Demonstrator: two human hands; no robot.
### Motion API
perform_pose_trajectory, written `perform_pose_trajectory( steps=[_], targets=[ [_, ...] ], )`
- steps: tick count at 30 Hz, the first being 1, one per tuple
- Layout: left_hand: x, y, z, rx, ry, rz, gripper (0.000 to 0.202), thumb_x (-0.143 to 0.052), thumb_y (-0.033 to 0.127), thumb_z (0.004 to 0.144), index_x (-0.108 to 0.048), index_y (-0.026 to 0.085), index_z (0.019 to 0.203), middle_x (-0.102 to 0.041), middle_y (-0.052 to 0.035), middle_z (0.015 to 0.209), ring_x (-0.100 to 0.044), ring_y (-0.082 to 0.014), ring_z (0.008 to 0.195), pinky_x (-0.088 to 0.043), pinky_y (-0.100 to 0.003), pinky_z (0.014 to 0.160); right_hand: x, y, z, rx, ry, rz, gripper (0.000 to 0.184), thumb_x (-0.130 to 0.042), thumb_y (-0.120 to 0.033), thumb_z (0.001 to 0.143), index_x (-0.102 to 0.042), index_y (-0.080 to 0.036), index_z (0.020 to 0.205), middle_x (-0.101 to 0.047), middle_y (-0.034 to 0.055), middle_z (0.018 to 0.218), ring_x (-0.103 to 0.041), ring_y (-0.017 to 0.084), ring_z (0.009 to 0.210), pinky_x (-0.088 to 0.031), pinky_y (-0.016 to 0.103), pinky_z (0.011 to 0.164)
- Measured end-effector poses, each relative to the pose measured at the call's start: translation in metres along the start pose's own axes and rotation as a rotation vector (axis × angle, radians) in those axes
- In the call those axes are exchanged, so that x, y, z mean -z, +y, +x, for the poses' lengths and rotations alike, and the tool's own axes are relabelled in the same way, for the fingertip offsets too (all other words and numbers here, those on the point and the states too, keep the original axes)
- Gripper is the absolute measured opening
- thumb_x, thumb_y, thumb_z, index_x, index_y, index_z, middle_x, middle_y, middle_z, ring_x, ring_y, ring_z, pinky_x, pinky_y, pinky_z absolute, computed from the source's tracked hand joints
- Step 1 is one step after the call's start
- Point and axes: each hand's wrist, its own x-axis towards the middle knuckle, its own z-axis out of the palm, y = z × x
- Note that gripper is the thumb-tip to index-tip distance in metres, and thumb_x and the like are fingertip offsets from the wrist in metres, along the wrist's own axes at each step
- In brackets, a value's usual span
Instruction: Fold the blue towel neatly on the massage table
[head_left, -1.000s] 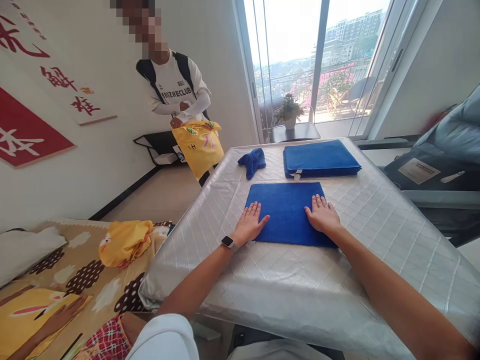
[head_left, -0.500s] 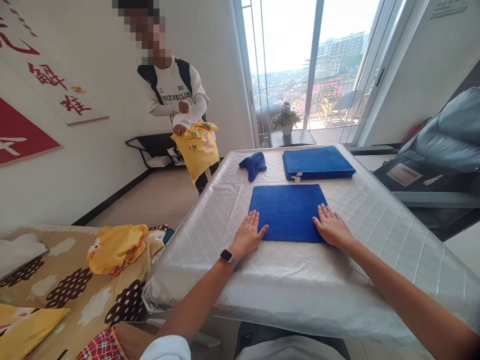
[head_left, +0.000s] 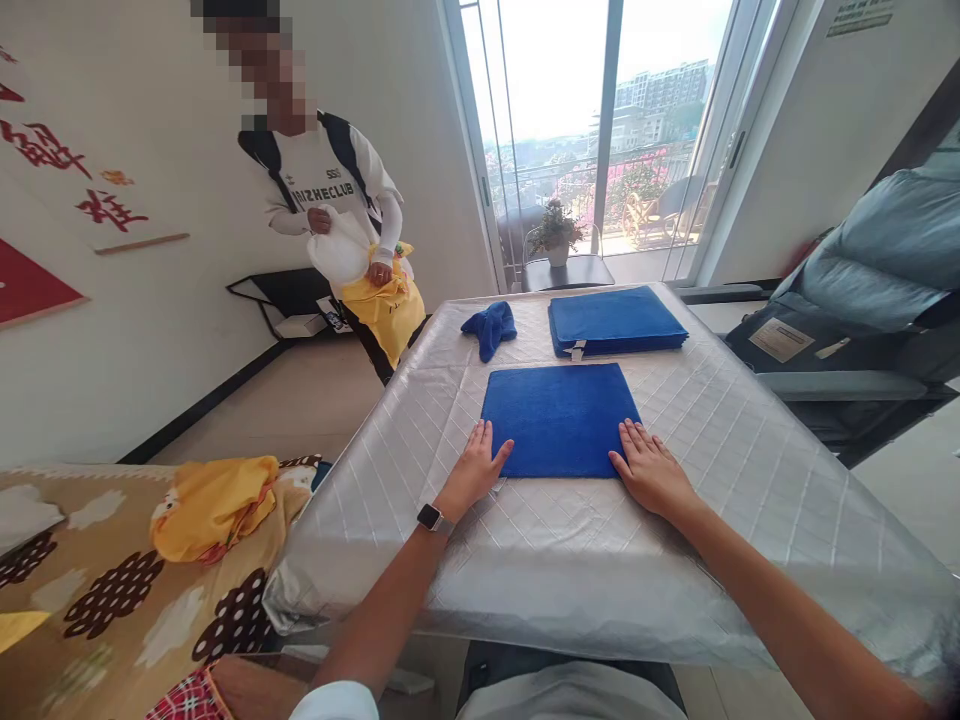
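Note:
A folded blue towel [head_left: 559, 418] lies flat on the silver quilted table cover [head_left: 712, 540]. My left hand [head_left: 472, 468] rests flat at its near left corner, fingers stretched out, a smartwatch on the wrist. My right hand [head_left: 651, 470] lies flat at the near right corner, fingers spread. Neither hand holds anything. Behind the towel sits a stack of folded blue towels [head_left: 615, 320], and a crumpled blue cloth [head_left: 489, 326] lies to its left.
A person [head_left: 330, 210] stands beyond the table's far left corner holding yellow and white fabric. A patterned bed [head_left: 112, 590] with a yellow cloth [head_left: 210, 505] is at left. A potted plant [head_left: 555, 235] stands by the glass door, and a grey chair [head_left: 870, 290] at right.
Both hands have slid back from on top of the towel to its near corners. The standing person has lowered the yellow fabric and raised a white piece.

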Motion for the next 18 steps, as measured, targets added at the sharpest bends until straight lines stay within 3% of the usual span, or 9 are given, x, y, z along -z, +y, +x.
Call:
perform_pose_trajectory(
  steps=[4,7,10,14,18],
  targets=[
    [0.007,0.001,-0.005,0.051,0.002,-0.035,0.072,-0.016,0.058,0.105,-0.037,0.008,0.153,-0.033,-0.019,0.161,-0.028,-0.0228,0.151,-0.033,-0.035,0.119,0.0,0.003,-0.001,0.014,-0.013,-0.002,0.072,-0.017,-0.049,0.103,-0.023,-0.008,0.161,-0.015,0.0094,0.168,-0.014,0.022,0.155,-0.014,0.042,0.126],
    [0.013,-0.002,-0.007,0.055,-0.001,-0.02,0.068,-0.014,0.055,0.106,-0.041,0.012,0.152,-0.04,-0.0156,0.159,-0.027,-0.022,0.152,-0.032,-0.035,0.12,0.0,0.006,0.0,0.03,-0.015,0.021,0.072,-0.017,-0.051,0.102,-0.022,-0.009,0.162,-0.015,0.0091,0.168,-0.013,0.021,0.155,-0.015,0.043,0.126],
    [0.02,0.009,-0.005,0.054,0.023,-0.007,0.071,-0.017,0.059,0.105,-0.04,0.011,0.153,-0.034,-0.0157,0.162,-0.028,-0.0234,0.151,-0.032,-0.036,0.12,0.0,0.006,0.0,0.031,-0.014,0.021,0.073,-0.018,-0.051,0.102,-0.022,-0.009,0.161,-0.015,0.0094,0.168,-0.013,0.022,0.155,-0.015,0.043,0.126],
    [0.015,0.063,0.012,-0.196,-0.034,0.028,0.075,-0.022,0.062,0.104,-0.041,0.008,0.152,-0.034,-0.016,0.162,-0.029,-0.0232,0.151,-0.028,-0.034,0.122,-0.002,0.005,0.0,0.028,-0.004,-0.01,0.072,-0.018,-0.05,0.103,-0.021,-0.008,0.161,-0.015,0.0091,0.168,-0.014,0.022,0.155,-0.015,0.042,0.126],
    [-0.017,0.137,0.043,-0.455,-0.086,0.047,0.072,-0.019,0.06,0.104,-0.04,0.012,0.153,-0.039,-0.0117,0.16,-0.028,-0.0228,0.151,-0.025,-0.037,0.123,-0.006,0.007,0.0,0.033,0.034,-0.016,0.07,-0.019,-0.047,0.102,-0.025,-0.008,0.161,-0.018,0.01,0.167,-0.016,0.023,0.154,-0.016,0.044,0.126]
  ],
)
